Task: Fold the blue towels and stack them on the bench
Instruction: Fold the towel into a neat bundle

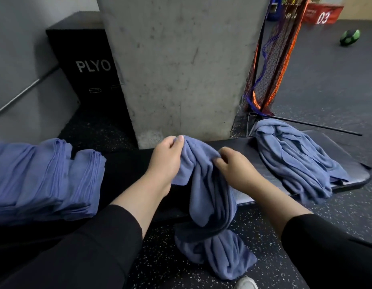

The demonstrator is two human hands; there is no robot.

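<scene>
Bottom centre: bunched blue towel (pixel 210 205) trails to floor | Centre: left hand (pixel 167 157) and right hand (pixel 236 166) pinch its top | Left: folded stack (pixel 45 176) on bench (pixel 126 170) | Right: unfolded pile (pixel 293 157) | Step: opening towel; next likely find corners.

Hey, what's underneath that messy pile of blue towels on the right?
The unfolded pile lies on the right end of the dark padded bench, its edge drooping over the front. The bench surface directly beneath is covered, so anything there is hidden.
</scene>
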